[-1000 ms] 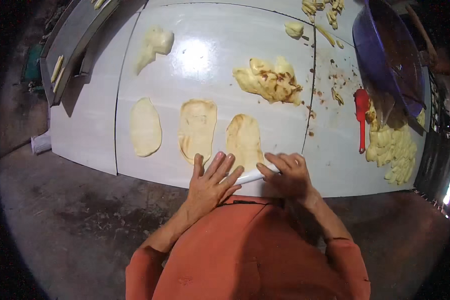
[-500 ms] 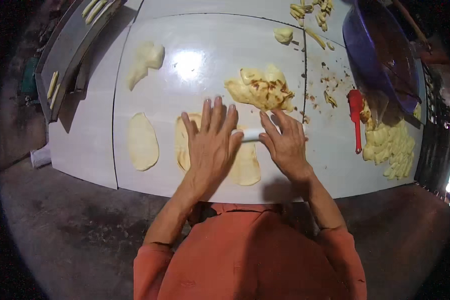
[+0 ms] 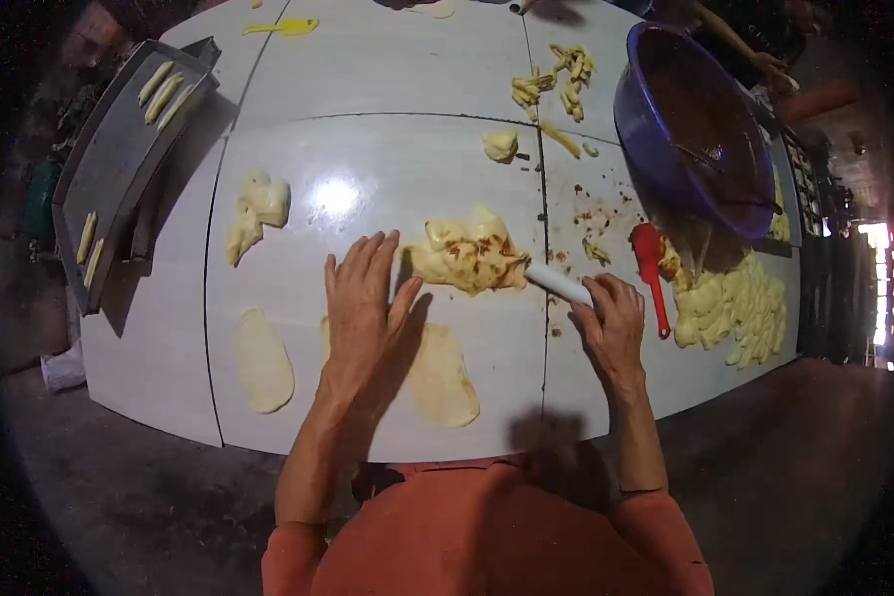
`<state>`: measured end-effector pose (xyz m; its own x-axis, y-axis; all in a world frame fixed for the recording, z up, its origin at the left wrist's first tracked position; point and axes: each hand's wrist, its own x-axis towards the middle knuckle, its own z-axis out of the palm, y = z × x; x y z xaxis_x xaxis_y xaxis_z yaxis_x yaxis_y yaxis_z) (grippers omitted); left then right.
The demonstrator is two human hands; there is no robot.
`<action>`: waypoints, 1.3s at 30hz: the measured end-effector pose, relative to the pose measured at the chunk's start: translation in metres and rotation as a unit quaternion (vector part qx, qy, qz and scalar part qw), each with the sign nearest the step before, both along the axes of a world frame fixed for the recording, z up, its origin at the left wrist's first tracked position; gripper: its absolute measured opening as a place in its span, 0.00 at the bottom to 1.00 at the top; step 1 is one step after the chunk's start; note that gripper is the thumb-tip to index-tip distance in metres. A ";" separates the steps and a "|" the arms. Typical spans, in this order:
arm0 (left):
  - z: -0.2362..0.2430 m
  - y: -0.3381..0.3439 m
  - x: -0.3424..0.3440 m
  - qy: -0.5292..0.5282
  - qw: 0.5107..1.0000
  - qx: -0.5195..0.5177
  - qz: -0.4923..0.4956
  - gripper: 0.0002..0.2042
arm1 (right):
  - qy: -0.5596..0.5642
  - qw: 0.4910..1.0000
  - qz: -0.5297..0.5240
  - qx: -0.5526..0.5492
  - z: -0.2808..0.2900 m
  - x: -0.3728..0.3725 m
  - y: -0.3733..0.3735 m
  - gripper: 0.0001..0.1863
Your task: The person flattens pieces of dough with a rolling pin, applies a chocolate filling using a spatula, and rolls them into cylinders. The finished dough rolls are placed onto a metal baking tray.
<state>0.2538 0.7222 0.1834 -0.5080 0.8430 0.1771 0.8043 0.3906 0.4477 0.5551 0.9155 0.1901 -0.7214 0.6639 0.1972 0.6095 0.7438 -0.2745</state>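
My left hand (image 3: 361, 303), open with fingers stretched, is over a flattened piece of dough mostly hidden by the hand and wrist. To its right lies another rolled-out oval of dough (image 3: 445, 379); a paler oval (image 3: 263, 363) rests to its left. My right hand (image 3: 616, 323) grips one end of a short white rolling pin (image 3: 560, 284), which is angled toward a heap of dough smeared with brown filling (image 3: 467, 260). The pin's far tip is right beside that heap.
Farther left sit a dough lump (image 3: 260, 204) and a metal tray (image 3: 119, 164) with dough sticks. On the right are a purple basin (image 3: 638, 124), a red spatula (image 3: 650, 260) and piled dough pieces (image 3: 730, 313). Another person's arm (image 3: 730, 38) shows at the upper right.
My right hand has moved right with the rolling pin, off the right-hand dough oval. My left hand has shifted left. The view has tilted, showing more of the table's far side.
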 end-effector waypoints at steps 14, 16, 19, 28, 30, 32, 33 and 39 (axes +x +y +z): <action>-0.006 0.086 0.009 -0.106 0.988 0.001 -0.109 0.52 | 0.011 0.936 0.168 -0.310 0.009 -0.146 0.059 0.18; -0.011 0.083 0.008 -0.096 0.990 0.013 -0.102 0.53 | -0.037 0.884 0.087 -0.458 0.020 -0.143 0.063 0.15; -0.005 0.089 0.009 -0.111 0.986 -0.024 -0.121 0.52 | 0.152 0.791 0.031 -0.592 0.016 -0.135 0.069 0.17; -0.008 0.100 0.032 -0.148 0.978 0.048 -0.137 0.56 | -0.068 0.880 0.120 -0.455 0.048 -0.146 0.074 0.16; -0.016 0.098 0.032 -0.089 0.989 0.044 -0.109 0.53 | -0.028 0.868 0.136 -0.476 0.058 -0.150 0.069 0.18; -0.004 0.103 0.037 -0.117 0.987 0.043 -0.106 0.51 | -0.052 0.872 0.166 -0.458 0.064 -0.144 0.076 0.19; -0.003 0.104 0.035 -0.123 0.985 0.026 -0.119 0.51 | -0.067 0.902 0.235 -0.356 0.043 -0.138 0.085 0.20; -0.014 0.100 0.038 -0.113 0.983 0.112 -0.092 0.29 | -0.136 0.901 0.183 -0.370 0.080 -0.160 0.080 0.18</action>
